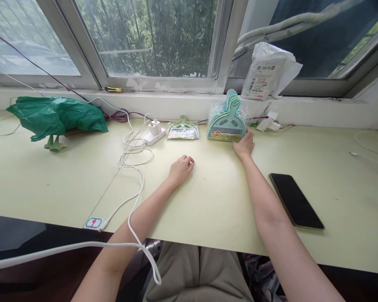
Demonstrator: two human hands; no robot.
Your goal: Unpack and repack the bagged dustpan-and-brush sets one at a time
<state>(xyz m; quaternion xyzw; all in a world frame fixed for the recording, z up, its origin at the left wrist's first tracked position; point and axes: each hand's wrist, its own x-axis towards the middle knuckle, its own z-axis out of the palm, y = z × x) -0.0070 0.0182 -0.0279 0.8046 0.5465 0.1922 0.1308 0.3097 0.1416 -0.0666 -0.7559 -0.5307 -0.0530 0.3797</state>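
Observation:
My right hand [244, 144] is at the lower right corner of a stack of packed mini dustpan-and-brush sets [228, 121], its fingers closed round the edge. These sets are mint green, in clear plastic bags, and stand upright against the wall below the window. A single green dustpan-and-brush set [183, 129] in clear wrapping lies apart, to the left of the stack. On the tabletop, nearer to me than that single set, rests my left hand [181, 170]. Its fingers are curled in, and I see nothing in them.
A black phone [296, 201] lies right of my right forearm. Left are a power strip with a white charger [155, 131], a looping white cable [141, 176] crossing my left forearm, and a green plastic bag [58, 115]. The sill holds a white parcel [264, 73] and yellow utility knife [113, 89].

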